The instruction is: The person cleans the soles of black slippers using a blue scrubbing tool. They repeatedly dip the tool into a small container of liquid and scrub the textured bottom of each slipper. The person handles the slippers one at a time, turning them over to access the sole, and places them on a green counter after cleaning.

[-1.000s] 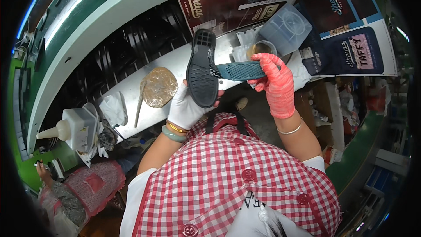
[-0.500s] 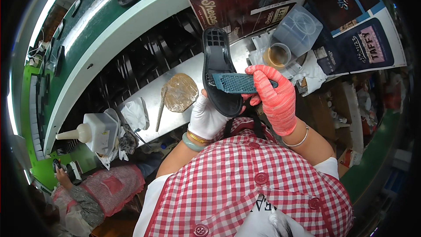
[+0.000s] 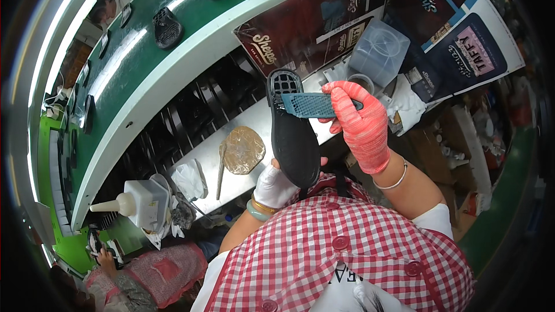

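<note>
Your red-gloved right hand (image 3: pixel 361 127) has its fingers (image 3: pixel 347 99) clamped on a teal gridded plastic insert (image 3: pixel 309 105), laid across the heel of the black rubber shoe sole (image 3: pixel 293 133); white-gloved left hand (image 3: pixel 276 186) grips the toe from below, above the tabletop (image 3: pixel 202 159). Sole looks light, bendy; support it mid-length.

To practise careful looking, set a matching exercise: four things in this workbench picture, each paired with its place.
Things:
1 black shoe sole
2 blue grid piece
3 white squeeze bottle
4 clear plastic tub

Places:
A left end of the bench
B in the red-gloved right hand
C in the white-gloved left hand
D beyond the right hand, on the bench

Pairs: 1-C, 2-B, 3-A, 4-D
</note>
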`<action>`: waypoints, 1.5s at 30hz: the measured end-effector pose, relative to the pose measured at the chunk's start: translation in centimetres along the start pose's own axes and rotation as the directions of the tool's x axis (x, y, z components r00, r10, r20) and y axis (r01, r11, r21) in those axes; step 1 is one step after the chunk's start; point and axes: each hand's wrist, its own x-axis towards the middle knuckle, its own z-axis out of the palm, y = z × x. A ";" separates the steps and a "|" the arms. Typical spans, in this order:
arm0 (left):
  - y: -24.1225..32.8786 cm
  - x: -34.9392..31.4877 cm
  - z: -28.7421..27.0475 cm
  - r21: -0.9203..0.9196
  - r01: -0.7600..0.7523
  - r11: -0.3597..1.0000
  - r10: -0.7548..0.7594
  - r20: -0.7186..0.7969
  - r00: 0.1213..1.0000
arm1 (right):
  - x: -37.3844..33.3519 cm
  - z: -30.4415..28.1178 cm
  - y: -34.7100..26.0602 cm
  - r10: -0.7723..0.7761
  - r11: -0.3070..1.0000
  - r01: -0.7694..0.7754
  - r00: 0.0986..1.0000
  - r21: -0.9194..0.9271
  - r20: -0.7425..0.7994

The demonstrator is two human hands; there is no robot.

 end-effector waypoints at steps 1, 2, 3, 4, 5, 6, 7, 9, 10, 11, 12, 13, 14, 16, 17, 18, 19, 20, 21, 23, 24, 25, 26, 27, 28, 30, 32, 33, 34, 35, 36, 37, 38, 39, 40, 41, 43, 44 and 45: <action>0.0 0.0 0.2 0.013 0.007 1.000 -0.007 -0.007 1.000 | 0.3 0.0 -0.1 0.002 1.000 -0.002 1.000 -0.001 0.001; 0.1 0.0 0.2 0.038 0.012 0.999 -0.013 0.006 1.000 | 0.6 0.0 -0.2 0.003 1.000 -0.003 1.000 -0.002 0.002; 0.2 0.0 0.0 0.062 0.017 0.998 -0.018 0.018 1.000 | 1.0 0.2 -0.5 0.012 1.000 -0.012 1.000 0.011 -0.022; 0.2 -0.1 0.0 0.084 0.022 0.996 -0.024 0.027 0.999 | 1.3 0.1 -0.5 0.005 1.000 -0.005 1.000 0.017 -0.009; 0.3 0.0 0.1 0.090 0.021 0.996 -0.023 0.024 0.999 | 1.7 0.0 -0.5 -0.002 1.000 0.002 1.000 0.023 0.006; 0.3 0.0 0.2 0.096 0.020 0.995 -0.022 0.020 1.000 | 1.9 -0.1 -0.6 -0.010 1.000 0.009 1.000 0.029 0.020; 0.3 -0.1 0.1 0.098 0.013 0.995 -0.014 0.009 1.000 | 1.7 0.0 -0.7 0.026 1.000 -0.027 0.999 0.001 0.042; 0.3 -0.1 -0.3 0.073 0.018 0.997 -0.018 -0.002 1.000 | 0.9 -0.1 -1.2 0.100 0.994 -0.095 0.991 -0.057 0.084; 0.2 0.0 -0.6 0.057 0.019 0.998 -0.018 -0.011 1.000 | 0.5 -0.2 -0.8 0.109 0.993 -0.104 0.989 -0.056 0.098; 0.2 0.0 -0.8 0.032 0.005 0.999 -0.005 -0.013 1.000 | 0.0 -0.3 -0.3 0.119 0.992 -0.113 0.987 -0.055 0.112; 0.1 0.1 -0.9 0.007 -0.008 1.000 0.008 -0.015 1.000 | -0.5 -0.3 0.0 0.129 0.991 -0.123 0.984 -0.054 0.126; 0.2 0.2 -1.1 -0.017 -0.020 1.000 0.020 -0.017 1.000 | -1.0 -0.1 0.0 0.156 0.987 -0.150 0.982 -0.059 0.105; 0.2 0.3 -1.2 -0.030 -0.035 0.999 0.035 -0.011 0.999 | -1.4 0.1 0.1 0.177 0.984 -0.171 0.976 -0.057 0.127; 0.2 0.7 -1.2 -0.054 -0.063 0.997 0.063 0.002 0.998 | -2.0 0.1 0.2 0.218 0.976 -0.212 0.961 -0.054 0.168; 0.2 0.7 -1.1 -0.065 -0.088 0.994 0.089 0.008 0.996 | -2.2 0.1 0.5 0.229 0.973 -0.218 0.957 -0.079 0.177; 0.2 0.6 -1.2 -0.084 -0.093 0.992 0.092 -0.015 0.996 | -2.3 0.2 0.6 0.235 0.971 -0.226 0.957 -0.073 0.170; 0.2 0.7 -1.3 -0.102 -0.096 0.990 0.093 -0.033 0.995 | -2.4 0.2 0.7 0.240 0.970 -0.231 0.958 -0.068 0.160; 0.1 0.7 -1.4 -0.121 -0.100 0.988 0.094 -0.052 0.994 | -2.5 0.3 0.8 0.244 0.970 -0.237 0.958 -0.063 0.149; 0.1 0.9 -1.4 -0.131 -0.106 0.986 0.100 -0.050 0.994 | -2.6 0.3 0.7 0.258 0.965 -0.249 0.955 -0.078 0.150; 0.2 1.1 -1.4 -0.153 -0.122 0.981 0.116 -0.047 0.992 | -2.8 0.3 0.6 0.286 0.956 -0.271 0.946 -0.109 0.153; 0.3 1.1 -1.4 -0.150 -0.122 0.981 0.115 -0.052 0.992 | -2.9 0.4 0.6 0.285 0.956 -0.269 0.945 -0.117 0.158; 0.4 1.1 -1.4 -0.147 -0.122 0.982 0.115 -0.057 0.992 | -3.1 0.4 0.7 0.284 0.956 -0.266 0.945 -0.124 0.161; 0.5 1.1 -1.5 -0.144 -0.123 0.982 0.115 -0.061 0.991 | -3.2 0.4 0.8 0.283 0.956 -0.264 0.945 -0.132 0.166; 0.6 1.1 -1.7 -0.123 -0.117 0.986 0.109 -0.065 0.992 | -3.2 0.4 0.7 0.307 0.948 -0.284 0.933 -0.141 0.185; 0.6 1.0 -2.0 -0.104 -0.114 0.988 0.106 -0.071 0.992 | -3.4 0.3 0.6 0.334 0.940 -0.307 0.919 -0.152 0.208; 0.6 1.0 -2.3 -0.109 -0.097 0.989 0.086 -0.101 0.991 | -3.4 0.3 0.5 0.344 0.936 -0.308 0.903 -0.169 0.258; 0.5 0.8 -2.4 -0.161 -0.078 0.984 0.053 -0.151 0.987 | -3.4 0.3 0.5 0.317 0.946 -0.272 0.892 -0.178 0.321; 0.5 0.7 -2.3 -0.122 -0.074 0.990 0.049 -0.201 0.978 | -3.3 0.2 0.5 0.325 0.943 -0.270 0.878 -0.197 0.352; 0.6 0.6 -1.9 -0.101 -0.064 0.993 0.039 -0.236 0.971 | -3.1 0.2 0.5 0.335 0.938 -0.268 0.861 -0.220 0.382; 0.8 0.5 -1.3 -0.082 -0.054 0.995 0.030 -0.271 0.962 | -2.9 0.1 0.6 0.347 0.933 -0.265 0.843 -0.242 0.411; 0.9 0.5 -1.2 -0.063 -0.042 0.997 0.021 -0.306 0.952 | -2.6 0.1 0.6 0.336 0.935 -0.239 0.830 -0.261 0.445; 1.2 0.2 -1.7 -0.057 0.005 0.998 -0.021 -0.286 0.958 | -2.4 0.1 0.6 0.325 0.937 -0.211 0.817 -0.278 0.476; 1.3 0.1 -1.9 -0.030 0.038 0.999 -0.045 -0.271 0.962 | -2.1 0.1 0.6 0.314 0.939 -0.182 0.802 -0.293 0.507; 1.4 -0.1 -2.0 -0.003 0.071 0.997 -0.070 -0.257 0.964 | -1.8 -0.3 1.1 0.245 0.940 -0.046 0.779 -0.338 0.577; 1.6 -0.1 -2.2 0.029 0.105 0.994 -0.095 -0.241 0.966 | -1.4 -0.1 1.1 0.320 0.926 -0.126 0.763 -0.356 0.562; 1.7 0.1 -1.9 0.038 0.120 0.992 -0.107 -0.255 0.961 | -1.1 0.1 1.0 0.394 0.904 -0.206 0.740 -0.374 0.545; 1.8 0.1 -2.5 -0.019 0.189 0.982 -0.188 -0.221 0.957 | -0.6 0.4 0.9 0.499 0.854 -0.299 0.699 -0.425 0.512; 1.8 0.2 -2.6 -0.046 0.226 0.973 -0.230 -0.200 0.952 | -0.3 0.6 0.9 0.529 0.840 -0.331 0.674 -0.430 0.515; 1.9 0.2 -2.5 -0.072 0.241 0.968 -0.251 -0.229 0.940 | 0.0 0.9 0.7 0.558 0.824 -0.362 0.649 -0.436 0.517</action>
